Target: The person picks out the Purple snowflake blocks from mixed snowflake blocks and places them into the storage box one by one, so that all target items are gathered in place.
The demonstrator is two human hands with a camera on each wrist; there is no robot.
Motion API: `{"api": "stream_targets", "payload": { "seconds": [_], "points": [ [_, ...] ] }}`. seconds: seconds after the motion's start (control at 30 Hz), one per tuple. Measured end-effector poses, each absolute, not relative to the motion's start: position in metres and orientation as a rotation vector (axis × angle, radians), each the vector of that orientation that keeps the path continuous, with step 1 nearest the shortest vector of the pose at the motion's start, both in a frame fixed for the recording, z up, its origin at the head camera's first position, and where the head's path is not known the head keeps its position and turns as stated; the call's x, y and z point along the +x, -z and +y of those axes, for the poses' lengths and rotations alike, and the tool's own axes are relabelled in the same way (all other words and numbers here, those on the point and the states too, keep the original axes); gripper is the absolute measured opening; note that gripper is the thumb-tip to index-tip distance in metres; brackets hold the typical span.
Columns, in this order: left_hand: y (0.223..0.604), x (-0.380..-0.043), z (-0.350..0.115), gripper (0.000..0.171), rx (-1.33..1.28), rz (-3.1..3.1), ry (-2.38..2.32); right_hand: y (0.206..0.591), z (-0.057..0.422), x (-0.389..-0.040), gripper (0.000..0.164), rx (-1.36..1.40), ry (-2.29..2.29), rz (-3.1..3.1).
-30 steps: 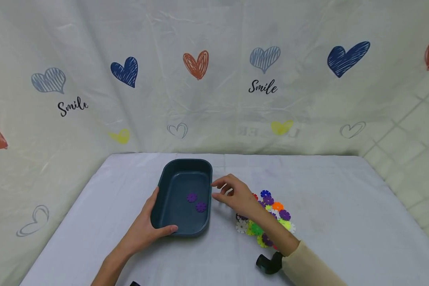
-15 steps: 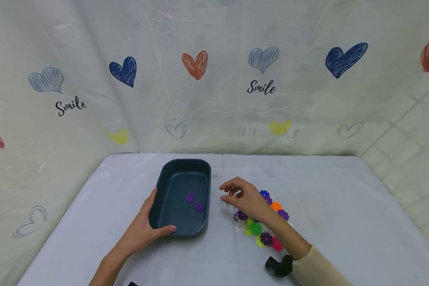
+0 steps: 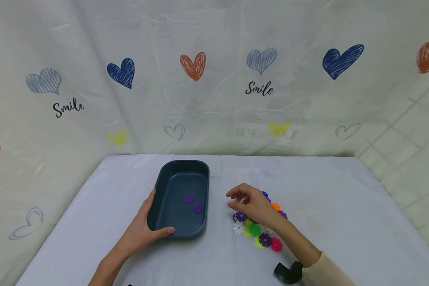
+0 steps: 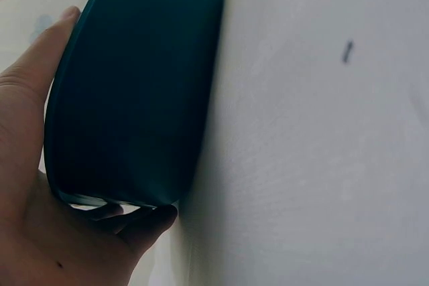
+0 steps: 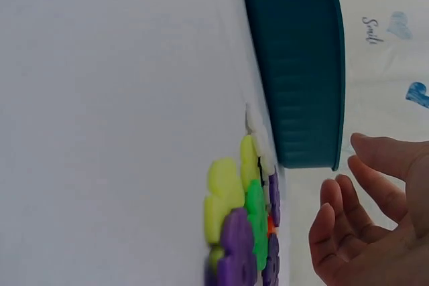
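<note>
My left hand point(image 3: 143, 227) grips the dark teal tray point(image 3: 184, 182) at its near left corner, thumb over the near rim and fingers along the left side. The left wrist view shows that hand's fingers around the tray's outer wall point(image 4: 134, 92). Inside the tray lie two purple flower-shaped discs point(image 3: 198, 208). Right of the tray, my right hand point(image 3: 255, 204) hovers over a pile of colourful flower-shaped discs point(image 3: 254, 229), covering part of it. Its fingers are loosely bent with nothing between thumb and fingertips, as the right wrist view of the hand point(image 5: 369, 226) shows.
A white cloth point(image 3: 336, 198) covers the table. A black curved object point(image 3: 287, 273) sits by the right sleeve near the front. Behind the table hangs a pale curtain point(image 3: 218, 99) printed with hearts and "Smile".
My right hand has drawn back from the tray's right rim, moving right and toward me over the pile. The left hand keeps its grip, and the two purple discs lie in the tray throughout.
</note>
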State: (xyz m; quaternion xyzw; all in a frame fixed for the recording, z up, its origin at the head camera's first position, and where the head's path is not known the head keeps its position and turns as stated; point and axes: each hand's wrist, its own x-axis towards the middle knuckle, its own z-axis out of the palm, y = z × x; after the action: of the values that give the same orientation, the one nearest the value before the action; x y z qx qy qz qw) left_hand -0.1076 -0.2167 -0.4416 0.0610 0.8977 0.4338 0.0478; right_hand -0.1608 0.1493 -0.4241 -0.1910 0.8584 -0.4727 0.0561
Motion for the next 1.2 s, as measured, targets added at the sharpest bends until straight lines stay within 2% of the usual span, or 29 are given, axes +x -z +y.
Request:
{"api": "stream_targets", "payload": {
  "seconds": [1.2],
  "points": [
    [0.443,-0.109,-0.216,0.127,0.174,2.732,-1.337,0.432,0.181,-0.155,0.028,-0.599,1.27,2.573]
  ]
}}
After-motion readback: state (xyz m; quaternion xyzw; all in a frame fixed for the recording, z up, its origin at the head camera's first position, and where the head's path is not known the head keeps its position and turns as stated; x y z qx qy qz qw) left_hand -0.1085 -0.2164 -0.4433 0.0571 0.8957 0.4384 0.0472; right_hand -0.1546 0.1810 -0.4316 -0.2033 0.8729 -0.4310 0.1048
